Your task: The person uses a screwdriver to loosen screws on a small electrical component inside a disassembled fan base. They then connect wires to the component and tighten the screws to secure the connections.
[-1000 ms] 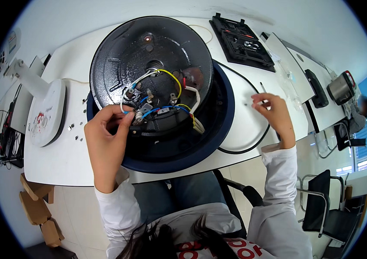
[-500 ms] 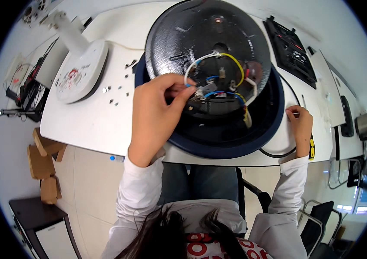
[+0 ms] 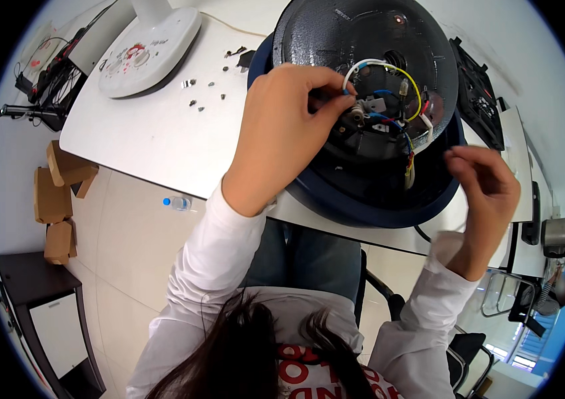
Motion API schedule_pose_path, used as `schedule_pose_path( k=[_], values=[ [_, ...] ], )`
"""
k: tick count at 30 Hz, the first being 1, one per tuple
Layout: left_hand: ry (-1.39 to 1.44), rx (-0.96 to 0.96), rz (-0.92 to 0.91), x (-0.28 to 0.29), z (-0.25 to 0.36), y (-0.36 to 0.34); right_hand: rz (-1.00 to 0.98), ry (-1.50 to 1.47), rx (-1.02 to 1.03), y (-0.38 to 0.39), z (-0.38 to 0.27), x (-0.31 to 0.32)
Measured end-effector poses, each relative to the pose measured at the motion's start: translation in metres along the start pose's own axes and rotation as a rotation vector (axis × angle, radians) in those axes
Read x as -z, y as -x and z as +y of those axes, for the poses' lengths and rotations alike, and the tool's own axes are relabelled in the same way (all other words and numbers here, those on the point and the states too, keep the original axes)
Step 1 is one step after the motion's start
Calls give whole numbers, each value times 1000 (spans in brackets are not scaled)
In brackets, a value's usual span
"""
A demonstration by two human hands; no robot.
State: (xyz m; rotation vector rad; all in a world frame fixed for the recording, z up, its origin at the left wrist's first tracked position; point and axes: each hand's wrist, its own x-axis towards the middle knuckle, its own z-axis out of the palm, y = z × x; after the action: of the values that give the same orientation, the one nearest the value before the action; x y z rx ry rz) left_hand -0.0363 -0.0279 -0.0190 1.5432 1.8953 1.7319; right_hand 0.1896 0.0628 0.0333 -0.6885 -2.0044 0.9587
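A black round metal plate point(image 3: 335, 33) rests in a dark-blue round housing point(image 3: 325, 203), with white, yellow, blue and red wires point(image 3: 418, 90) and metal terminals point(image 3: 375, 104) on it. My left hand point(image 3: 282, 126) is closed, pinching the white wire point(image 3: 352, 73) at its blue sleeve beside a terminal block. My right hand point(image 3: 485, 186) is at the housing’s right rim, fingers curled and slightly blurred; whether they hold something small, I cannot make out.
A white appliance stand point(image 3: 149, 53) and several small metal parts point(image 3: 202, 103) are on the white table point(image 3: 116, 133). An open black tool case point(image 3: 478, 93) lies right. Cardboard boxes point(image 3: 53, 196), a bottle point(image 3: 177, 203) and a cabinet point(image 3: 36, 272) are below left. A person point(image 3: 562, 292) sits at far right.
The view has shifted. My left hand stays on the white wire. My right hand has left the tabletop beside the black cable and risen to the housing’s right rim, fingers curled.
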Motion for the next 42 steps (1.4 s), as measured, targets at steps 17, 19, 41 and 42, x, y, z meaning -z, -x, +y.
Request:
schedule_pose_path(
  k=[17,19,41,42],
  values=[
    [138,-124,-53,8,-7,-8,-236,141,234,-51,-4,-74],
    [126,-108,-93,10,-6,-10,-246,121,224,-55,0,-72],
    [187,39,-239,14,-4,-11,-293,91,288,-57,15,-69],
    [188,41,-232,14,-5,-11,-291,94,318,-57,16,-70]
  ],
)
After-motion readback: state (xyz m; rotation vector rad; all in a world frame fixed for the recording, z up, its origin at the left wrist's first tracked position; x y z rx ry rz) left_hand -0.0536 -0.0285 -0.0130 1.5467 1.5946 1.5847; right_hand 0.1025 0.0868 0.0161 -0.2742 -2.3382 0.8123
